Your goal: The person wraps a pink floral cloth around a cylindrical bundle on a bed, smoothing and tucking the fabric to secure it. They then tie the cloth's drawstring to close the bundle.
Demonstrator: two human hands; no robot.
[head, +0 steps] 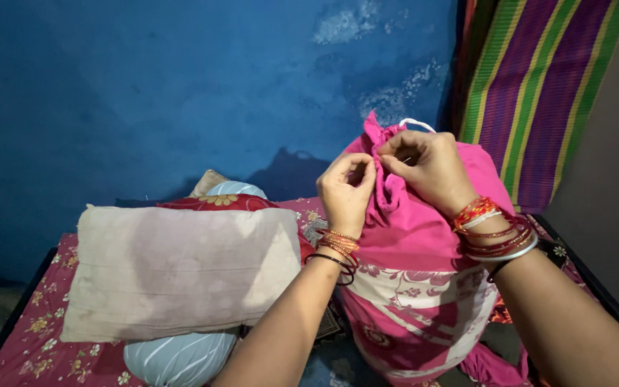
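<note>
From the head camera, you have a stuffed pink cloth bag (417, 236) standing upright on the bed in front of you, its lower half covered in a white-and-pink floral print and its top gathered into a bunched neck. Your left hand (345, 190) pinches a fold of that gathered cloth between thumb and fingertips, and your right hand (428, 168) is closed on the cloth just beside it, the two hands nearly touching at the neck; a white cord loop (417, 123) shows just above your right knuckles. The bag looks soft and full, likely bulky rather than very heavy, and the thin fabric should crumple and slip easily, so the bunched neck, where the cloth is thickest, seems the surest place to hold; the sides would probably sag if squeezed. To your left, a beige pillow (180, 272) lies across a pale blue striped bolster (180, 358), with a red flowered cushion (216, 202) behind it. All of it rests on a pink floral bedsheet (30, 344), a soft surface on which the bag may lean. Behind is a patchy blue wall (145, 93), and a striped purple-and-green mat (539, 86) stands at the right.
</note>
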